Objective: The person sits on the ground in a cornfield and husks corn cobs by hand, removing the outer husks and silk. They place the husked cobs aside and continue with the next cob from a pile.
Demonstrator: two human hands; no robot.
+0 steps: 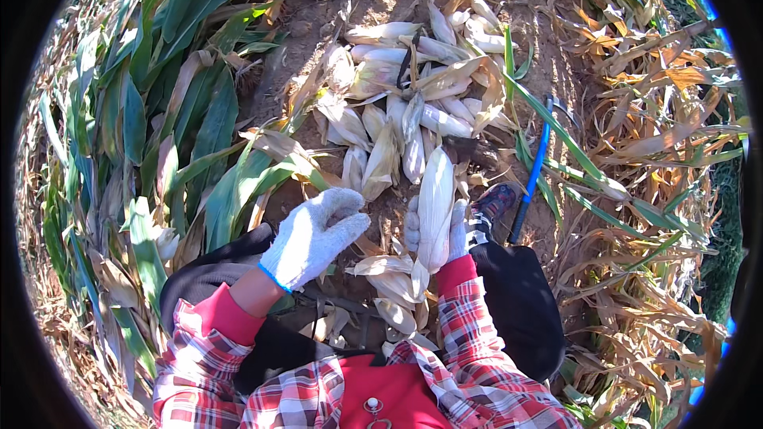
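Note:
My right hand (458, 231), in a pale knit glove, grips an ear of corn in its pale husk (436, 208). The ear is upright in the picture, and it hides part of the palm. To its left my gloved left hand (319, 235) is held with thumb and fingers apart and nothing visible between them. Just beyond both hands a pile of corn ears in husks (387, 71) lies on the soil. Loose pale husks (390, 280) are on the ground between my legs.
A sickle with a blue and black handle (534, 161) lies right of the pile, beyond my right knee. Green corn stalks and leaves (202, 95) stretch along the left. Dry corn leaves (650, 131) cover the right side. My shoe (496, 199) is near the handle's lower end.

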